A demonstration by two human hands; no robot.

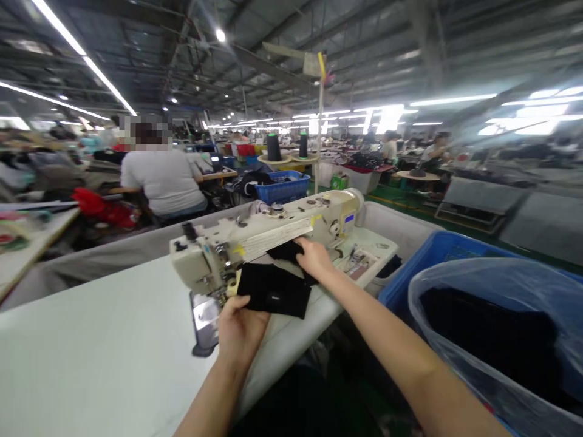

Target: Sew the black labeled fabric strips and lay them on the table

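A black fabric piece (277,290) with a small pale label hangs in front of the sewing machine (273,227). My left hand (241,328) grips its left end, thumb on top, close below the needle area. Farther right, my right hand (314,258) reaches under the machine's arm, its fingers closed on a second stretch of black fabric (285,250). Whether the two black parts belong to one piece I cannot tell. The fingertips of my right hand are partly hidden by the cloth.
The pale sewing table (113,340) extends left. To the right stands a blue crate (437,243) with a clear plastic bag (455,297) holding black fabric. Thread cones (273,147) rise behind the machine, near a blue basket (285,187). A person in a white shirt (159,182) sits beyond.
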